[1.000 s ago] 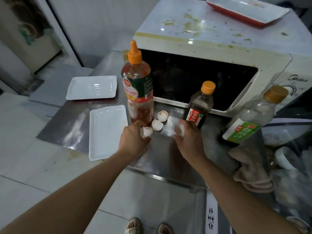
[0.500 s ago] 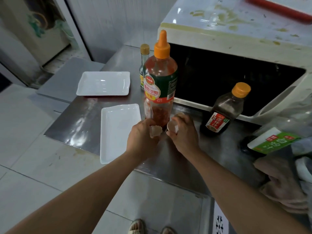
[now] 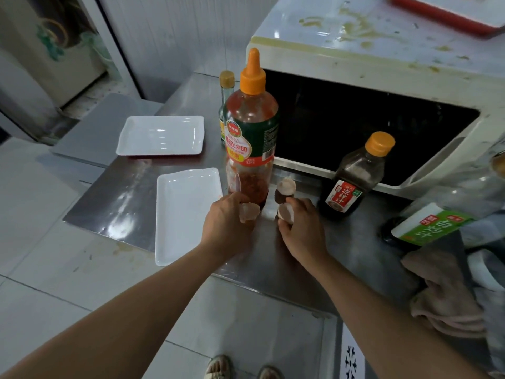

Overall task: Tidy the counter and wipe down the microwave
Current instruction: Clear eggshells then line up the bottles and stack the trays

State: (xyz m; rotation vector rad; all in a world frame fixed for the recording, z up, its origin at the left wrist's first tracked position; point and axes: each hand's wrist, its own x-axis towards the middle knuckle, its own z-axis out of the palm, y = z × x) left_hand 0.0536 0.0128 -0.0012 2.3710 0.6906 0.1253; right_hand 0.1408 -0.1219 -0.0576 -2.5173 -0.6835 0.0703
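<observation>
Left hand point(image 3: 226, 225) clamped on eggshell point(image 3: 248, 212); right hand point(image 3: 300, 228) pinching second shell point(image 3: 285, 212). Third shell point(image 3: 286, 186) on counter point(image 3: 273, 258), just beyond right fingers. Risk: tight squeeze crumbles shells, scattering bits; left knuckles touch ketchup bottle point(image 3: 250, 138), could topple it.

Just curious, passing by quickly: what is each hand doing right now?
Left hand: fingers curled round an eggshell piece.
Right hand: fingers pinching another eggshell piece.
</observation>
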